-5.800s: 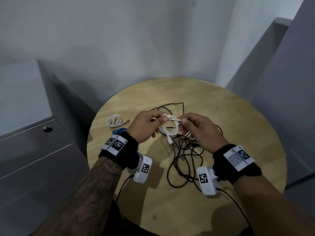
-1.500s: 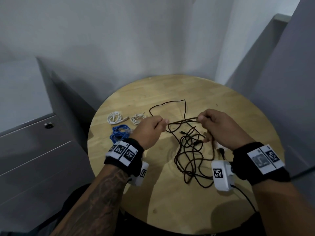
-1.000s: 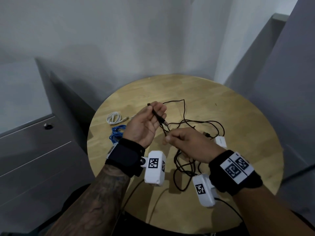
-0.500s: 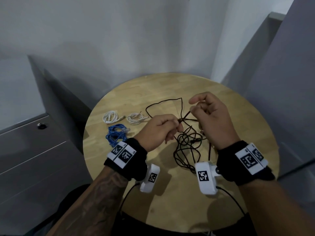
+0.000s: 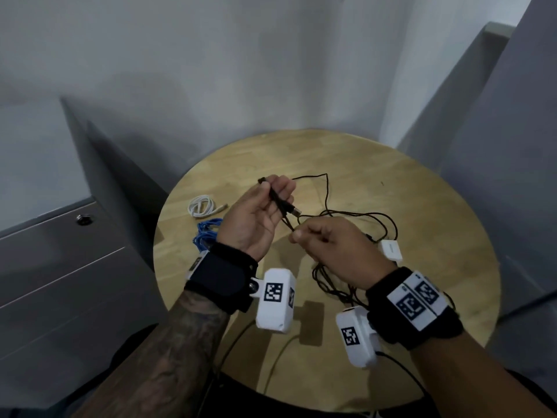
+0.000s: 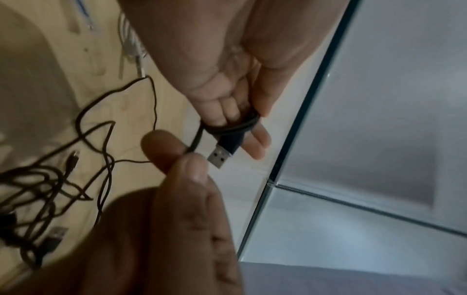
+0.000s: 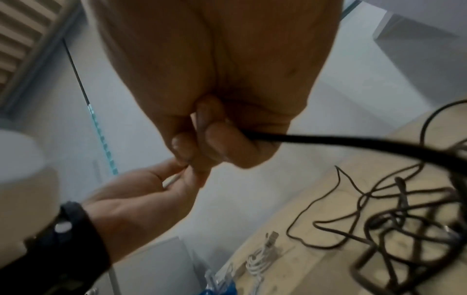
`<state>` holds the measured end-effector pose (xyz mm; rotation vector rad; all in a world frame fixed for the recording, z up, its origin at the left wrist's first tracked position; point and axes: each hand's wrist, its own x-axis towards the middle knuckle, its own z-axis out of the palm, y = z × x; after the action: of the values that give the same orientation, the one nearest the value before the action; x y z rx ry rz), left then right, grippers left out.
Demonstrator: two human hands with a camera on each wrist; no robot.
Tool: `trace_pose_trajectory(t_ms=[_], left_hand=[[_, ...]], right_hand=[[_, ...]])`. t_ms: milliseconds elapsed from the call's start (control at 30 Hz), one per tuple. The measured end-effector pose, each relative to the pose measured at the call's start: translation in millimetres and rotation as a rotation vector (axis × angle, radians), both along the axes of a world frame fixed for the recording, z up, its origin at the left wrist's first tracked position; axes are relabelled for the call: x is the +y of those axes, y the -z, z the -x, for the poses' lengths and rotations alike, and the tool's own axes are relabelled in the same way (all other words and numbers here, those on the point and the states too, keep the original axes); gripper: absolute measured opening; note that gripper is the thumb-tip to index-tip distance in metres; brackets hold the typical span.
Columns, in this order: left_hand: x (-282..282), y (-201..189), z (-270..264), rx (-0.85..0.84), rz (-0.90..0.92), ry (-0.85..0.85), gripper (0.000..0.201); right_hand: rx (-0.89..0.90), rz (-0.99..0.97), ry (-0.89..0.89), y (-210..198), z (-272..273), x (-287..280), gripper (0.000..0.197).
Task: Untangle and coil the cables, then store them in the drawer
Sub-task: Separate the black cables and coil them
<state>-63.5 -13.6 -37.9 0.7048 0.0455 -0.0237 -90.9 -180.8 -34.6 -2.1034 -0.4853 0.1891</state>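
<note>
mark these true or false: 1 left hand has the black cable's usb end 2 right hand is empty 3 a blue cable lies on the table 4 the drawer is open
1. True: the left hand holds the black cable, its USB plug sticking out past the fingers.
2. False: the right hand pinches the black cable.
3. True: the blue cable lies on the table, beside a coiled white cable.
4. False: the drawer fronts look closed.

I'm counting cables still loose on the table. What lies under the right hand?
Under the right hand, tangled black cable lies on the round table, beside a white adapter. How many cables form that tangle cannot be seen; the hand covers part.
</note>
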Motion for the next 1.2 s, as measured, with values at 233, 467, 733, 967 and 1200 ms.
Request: trace_pose_trajectory(t_ms=[233, 467, 733, 967, 1200], left_hand=[[-7.1, 8.7, 4.6, -0.255, -0.981, -0.167, 0.019], [-25.3, 0.4, 18.5, -0.146, -0.783, 0.317, 0.034], [-1.9, 1.1, -1.3, 0.024, 0.151, 0.163, 0.023], [17.2, 19.4, -16.8, -0.032, -0.271, -0.166, 0.018], [-11.0, 3.5, 13.3, -0.322, -0.998, 0.128, 0.033]], right_hand=[[-0.004, -0.205, 0.057, -33.0, 3.9, -17.1, 0.019], [-0.259, -0.193, 0.289, -14.9, -27.1, -35.8, 0.01], [-0.074, 0.007, 0.117, 28.5, -24.2, -9.6, 0.019], [-0.192, 0.119, -0.006, 9.7, -6.7, 2.3, 0.028], [-0.315, -0.018, 0.122, -11.1, -12.8, -19.1, 0.015]])
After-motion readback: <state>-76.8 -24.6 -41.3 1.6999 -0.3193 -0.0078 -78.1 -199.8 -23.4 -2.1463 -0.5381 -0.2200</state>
